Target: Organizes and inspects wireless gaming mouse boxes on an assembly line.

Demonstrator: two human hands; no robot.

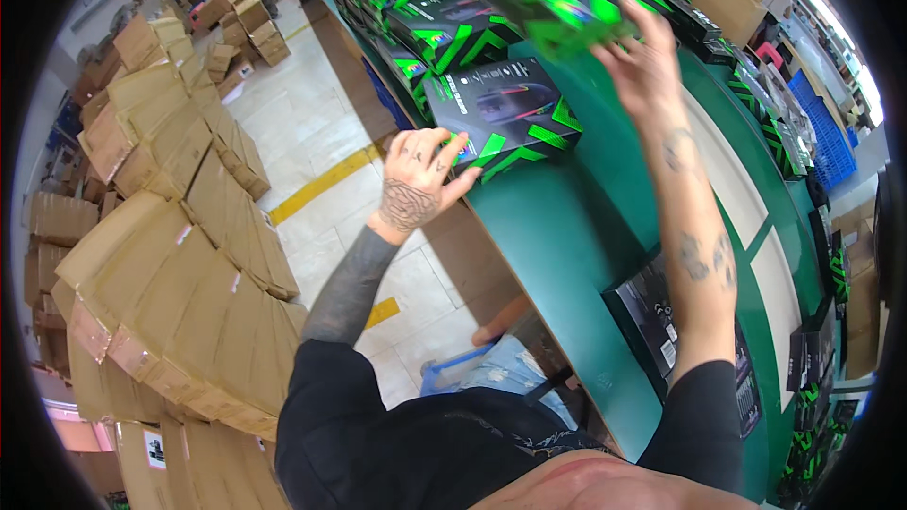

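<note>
A black and green computer mouse box (510,104) lies on the green table (557,227) by its left edge, a mouse pictured on its top. My left hand (420,170) is at this box's near left corner, fingers spread and fingertips against its side. Farther off and to the right, my right hand (642,61) grips the near right corner of another black and green box (567,0). That second box is smeared by motion and tilted above the table, its far part cut off by the frame.
More such boxes (453,24) are stacked at the table's far left. A dark box (642,312) lies under my right forearm. Rows of brown cartons (189,293) stand on the floor to the left. A blue crate (822,127) sits at the far right.
</note>
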